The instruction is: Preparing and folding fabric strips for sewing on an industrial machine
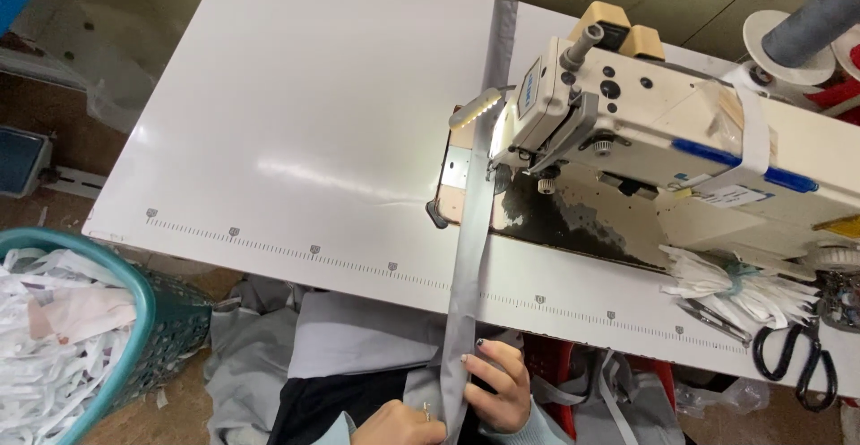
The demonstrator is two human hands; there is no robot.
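Two bare hands meet at the near end of a long, narrow grey fabric strip [473,257], just below the front edge of the white sewing table [296,123]. The left hand [399,423] lies against the strip's left edge with its fingers curled over the cloth; how firmly they press cannot be told, since the wrist and palm are cut off by the bottom of the view. The right hand [497,382] is bent around the strip's right edge, thumb and fingertips pinching the folded band between them.

From the hands the strip climbs over the table edge, crosses the printed ruler scale [313,251] along that edge, and runs straight up to the cream-coloured industrial sewing machine [663,132], passing under its head by the needle area, which a small lamp [480,106] lights. Beyond the machine the strip goes on across the table toward its far edge.

Right of the strip, on the table below the machine, lies a bundle of white paper-like tags [739,286], with black-handled scissors [802,355] just beyond it at the table's right end. A large grey thread cone on a white spool base [811,29] stands behind the machine at the upper right.

Left of the strip and below the table, a teal plastic basket [148,320] holds white fabric scraps [54,346]. Loose grey cloth [349,333] is heaped between the basket and the hands.
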